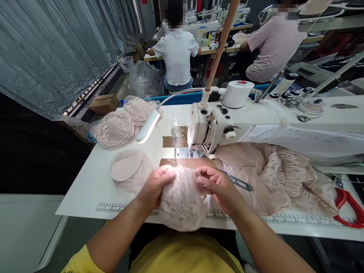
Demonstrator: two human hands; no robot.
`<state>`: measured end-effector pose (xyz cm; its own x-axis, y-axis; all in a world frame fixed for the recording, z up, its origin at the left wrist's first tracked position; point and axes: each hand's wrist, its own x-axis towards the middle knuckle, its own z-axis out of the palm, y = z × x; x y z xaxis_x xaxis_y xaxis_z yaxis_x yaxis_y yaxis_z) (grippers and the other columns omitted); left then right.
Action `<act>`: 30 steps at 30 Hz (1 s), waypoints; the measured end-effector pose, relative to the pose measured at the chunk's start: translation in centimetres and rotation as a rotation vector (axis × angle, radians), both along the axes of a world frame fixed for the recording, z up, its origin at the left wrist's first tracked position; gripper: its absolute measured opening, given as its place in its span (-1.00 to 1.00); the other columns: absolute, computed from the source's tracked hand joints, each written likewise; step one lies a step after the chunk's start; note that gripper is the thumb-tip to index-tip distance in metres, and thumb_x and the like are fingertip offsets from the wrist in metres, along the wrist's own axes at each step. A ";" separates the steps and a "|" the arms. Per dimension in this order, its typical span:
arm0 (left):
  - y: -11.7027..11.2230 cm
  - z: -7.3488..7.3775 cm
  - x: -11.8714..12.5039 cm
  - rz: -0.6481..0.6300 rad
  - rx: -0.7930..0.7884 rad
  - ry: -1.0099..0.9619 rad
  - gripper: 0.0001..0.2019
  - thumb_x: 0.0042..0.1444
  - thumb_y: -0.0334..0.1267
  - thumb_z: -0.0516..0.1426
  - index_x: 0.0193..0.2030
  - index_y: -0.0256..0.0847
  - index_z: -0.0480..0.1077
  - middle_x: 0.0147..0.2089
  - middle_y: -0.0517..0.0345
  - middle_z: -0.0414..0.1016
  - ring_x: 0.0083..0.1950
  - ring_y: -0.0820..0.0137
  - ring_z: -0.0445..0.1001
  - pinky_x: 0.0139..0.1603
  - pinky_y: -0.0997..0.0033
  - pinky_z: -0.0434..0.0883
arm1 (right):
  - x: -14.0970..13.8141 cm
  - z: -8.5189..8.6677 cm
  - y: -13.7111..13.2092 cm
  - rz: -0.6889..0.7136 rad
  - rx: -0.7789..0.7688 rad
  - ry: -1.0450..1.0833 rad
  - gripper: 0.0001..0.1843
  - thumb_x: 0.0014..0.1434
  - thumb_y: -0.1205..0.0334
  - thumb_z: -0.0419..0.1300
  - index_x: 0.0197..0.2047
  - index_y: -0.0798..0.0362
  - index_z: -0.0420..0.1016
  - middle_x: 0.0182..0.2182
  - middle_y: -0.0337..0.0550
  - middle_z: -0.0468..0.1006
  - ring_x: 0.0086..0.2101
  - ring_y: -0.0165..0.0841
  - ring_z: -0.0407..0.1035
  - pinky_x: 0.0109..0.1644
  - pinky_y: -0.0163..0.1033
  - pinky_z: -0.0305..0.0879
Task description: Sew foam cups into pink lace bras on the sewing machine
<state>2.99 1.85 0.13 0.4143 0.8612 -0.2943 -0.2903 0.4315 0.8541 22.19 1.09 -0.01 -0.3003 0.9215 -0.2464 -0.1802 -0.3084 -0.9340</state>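
Between my hands, at the table's front edge, is a pale pink lace bra cup [183, 201], its lower part hanging over the printed ruler. My left hand [159, 184] pinches its upper left edge, thumb on top. At the upper right edge, my right hand [216, 185] grips the lace between thumb and fingers. Just beyond stands a white sewing machine [204, 125], its needle area lit. Left of my left hand lies a beige cup pad [126, 167] on sheer fabric. A grey thread snipper [239, 182] lies beside my right hand, partly hidden by it.
Stacked lace cups [119, 127] sit at the table's back left. A lamp [148, 126] on a bendable neck reaches over the table. Pink lace fabric [273, 178] and red-handled scissors [348, 208] lie to the right. Two people sit at machines beyond.
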 end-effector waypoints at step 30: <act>5.6 -0.2 1.8 -0.402 1.013 0.937 -0.71 0.26 -0.27 -0.05 -0.30 -0.25 0.47 -0.31 -0.01 0.49 -0.30 0.31 0.42 -0.24 0.32 0.36 | 0.1 -2.9 3.3 0.324 0.753 -1.562 -0.60 0.29 0.43 -0.09 0.04 0.04 0.47 -0.16 -0.02 0.50 -0.21 -0.21 0.32 -0.21 -0.17 0.22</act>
